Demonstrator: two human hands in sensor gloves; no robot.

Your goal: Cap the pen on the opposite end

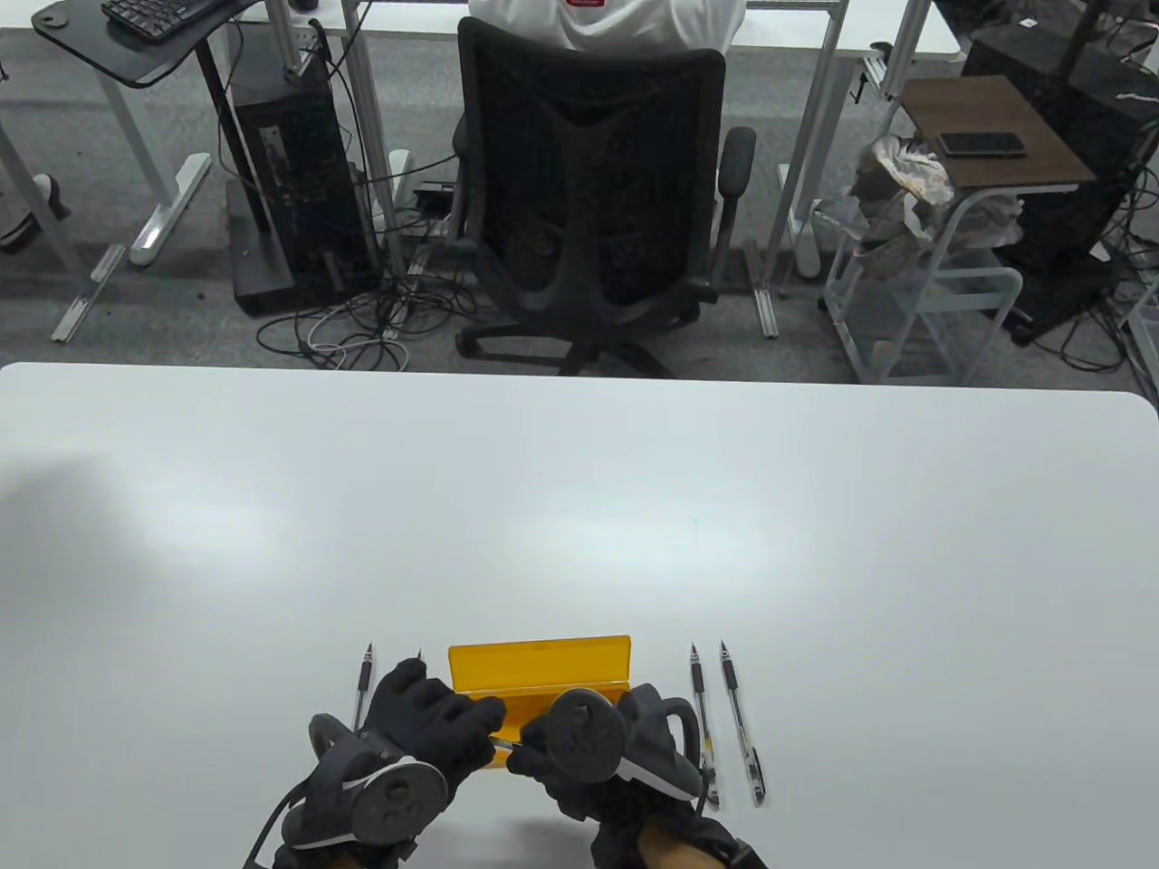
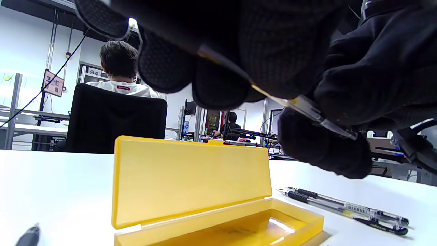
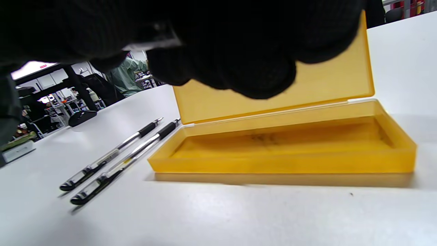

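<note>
at the table's (image 1: 579, 507) 6 o'clock edge, left hand (image 1: 426, 724) and right hand (image 1: 598, 751) hold a pen (image 1: 503, 744) between them over the open yellow case (image 1: 540, 668); two pens (image 1: 729, 724) lie at its 3 o'clock.

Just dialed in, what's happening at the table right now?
Two gloved hands are working one pen above an open yellow pencil case. The left hand grips the barrel, and the right hand meets it at the clear end, though whether a cap is going on is hidden. Two pens lie right of the case with caps seemingly on their back ends; two more lie left, partly hidden. The case looks empty inside.
</note>
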